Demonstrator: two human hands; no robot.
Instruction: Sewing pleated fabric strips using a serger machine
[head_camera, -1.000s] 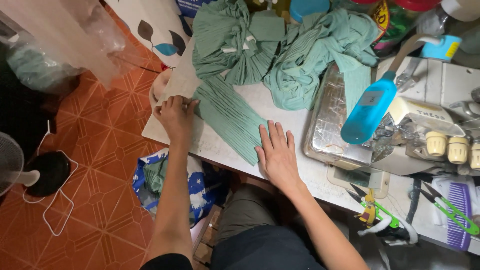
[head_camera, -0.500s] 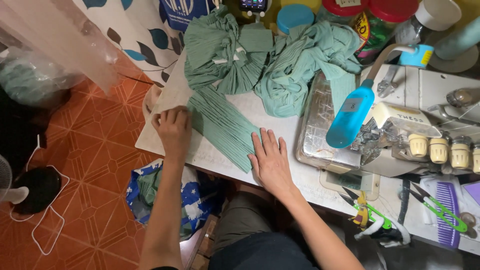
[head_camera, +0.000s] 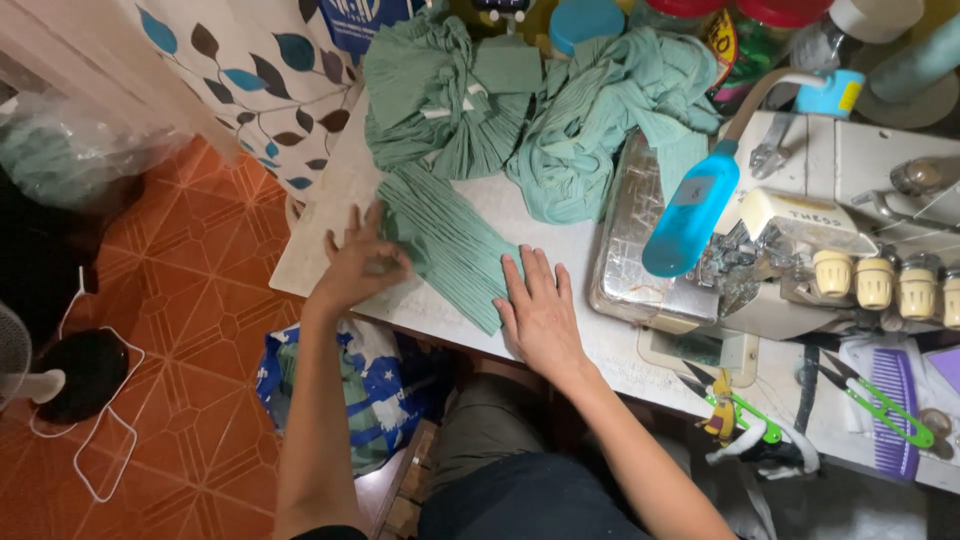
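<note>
This looks like a small home sewing workshop: a serger-type sewing machine (head_camera: 800, 260) with thread knobs sits on a white worktable (head_camera: 330, 210), heaped green pleated fabric (head_camera: 520, 110), thread snips (head_camera: 745, 410), orange floor tiles (head_camera: 190, 300) and a leaf-print curtain (head_camera: 260, 70).

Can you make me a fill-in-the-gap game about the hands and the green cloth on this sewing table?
1. The right hand lies ____ on the pleated green cloth strip.
2. The left hand touches the strip's ____ edge.
3. The floor under the white table has ____ tiles.
4. The pair of small snips near the purple comb has ____ handles.

Missing words: flat; left; orange; green
</note>
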